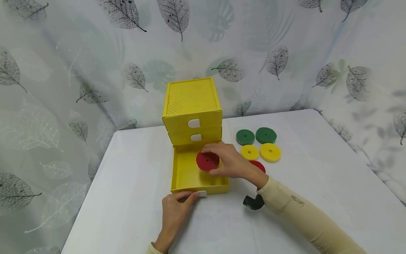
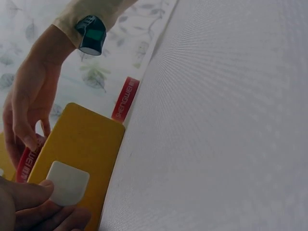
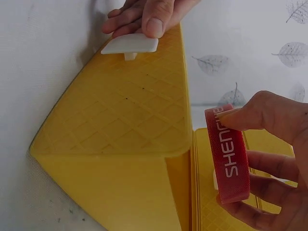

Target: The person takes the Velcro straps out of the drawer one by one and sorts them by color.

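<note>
A yellow drawer box [image 1: 191,98] stands on the table with its lowest drawer [image 1: 184,173] pulled out. My left hand [image 1: 176,210] pinches the white handle [image 1: 202,193] of that drawer, thumb at the handle's edge in the left wrist view. Over the right part of the open drawer, my right hand [image 1: 231,162] grips a flat red tape roll [image 1: 207,161] by its rim. White lettering runs along the roll's side [image 3: 228,154] in the right wrist view, with thumb and fingers on opposite edges.
Right of the box lie two green rolls [image 1: 266,135], two yellow rolls [image 1: 270,152] and another red roll [image 1: 258,165], partly hidden by the right arm. A dark, bent device [image 1: 253,202] sits under the right wrist. Leaf-patterned curtain [image 1: 231,70] hangs behind the white table [image 1: 133,183].
</note>
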{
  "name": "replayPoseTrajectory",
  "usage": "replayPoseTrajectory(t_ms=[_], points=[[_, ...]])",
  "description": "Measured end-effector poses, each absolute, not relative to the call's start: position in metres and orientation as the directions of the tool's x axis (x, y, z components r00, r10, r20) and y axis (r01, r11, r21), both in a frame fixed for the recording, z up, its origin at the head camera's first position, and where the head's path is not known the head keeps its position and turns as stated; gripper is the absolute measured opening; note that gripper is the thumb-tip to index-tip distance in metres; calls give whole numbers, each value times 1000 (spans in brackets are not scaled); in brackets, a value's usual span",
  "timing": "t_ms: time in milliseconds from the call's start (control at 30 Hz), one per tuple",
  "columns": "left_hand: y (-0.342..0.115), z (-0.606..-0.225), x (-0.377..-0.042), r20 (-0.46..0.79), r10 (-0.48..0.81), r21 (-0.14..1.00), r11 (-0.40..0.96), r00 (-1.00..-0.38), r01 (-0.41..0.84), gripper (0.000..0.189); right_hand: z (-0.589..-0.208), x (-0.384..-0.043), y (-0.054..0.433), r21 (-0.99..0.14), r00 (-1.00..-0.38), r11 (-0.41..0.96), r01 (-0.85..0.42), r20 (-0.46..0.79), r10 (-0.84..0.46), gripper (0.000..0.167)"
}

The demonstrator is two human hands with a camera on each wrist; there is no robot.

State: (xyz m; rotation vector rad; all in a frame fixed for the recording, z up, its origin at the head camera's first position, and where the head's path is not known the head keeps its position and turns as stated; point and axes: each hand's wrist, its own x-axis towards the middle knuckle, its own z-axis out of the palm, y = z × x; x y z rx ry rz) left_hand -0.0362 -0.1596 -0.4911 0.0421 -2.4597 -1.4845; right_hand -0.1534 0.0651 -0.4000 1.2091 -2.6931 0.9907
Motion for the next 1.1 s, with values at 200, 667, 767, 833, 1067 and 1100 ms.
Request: replayPoseTrajectory(t_ms=[200, 667, 767, 833, 1067, 1100], points=[[-159, -491, -36, 219, -155, 875, 467, -963, 124, 16, -400, -154, 72, -559, -706, 484, -673, 291, -646, 57], [-159, -491, -35, 225, -162, 869, 479, -961, 123, 18, -394, -151, 84, -585, -733, 501, -638, 262, -628, 59], [-159, -490, -36, 222, -160, 869, 479, -962, 121, 18, -394, -152, 87, -559, -730, 515, -650, 268, -629, 59], [-159, -490, -37, 219, -157, 870, 477, -963, 120, 19, -395, -152, 89, -550, -728, 519, -654, 272, -629, 58], [-160, -490, -36, 222, -148, 874, 469, -964, 129, 19, -399, -150, 96, -541, -720, 509, -670, 304, -624, 57], [-160, -490, -36, 223, -148, 874, 468, -964, 130, 19, -399, -150, 98, -544, -722, 509, -667, 304, -622, 57]])
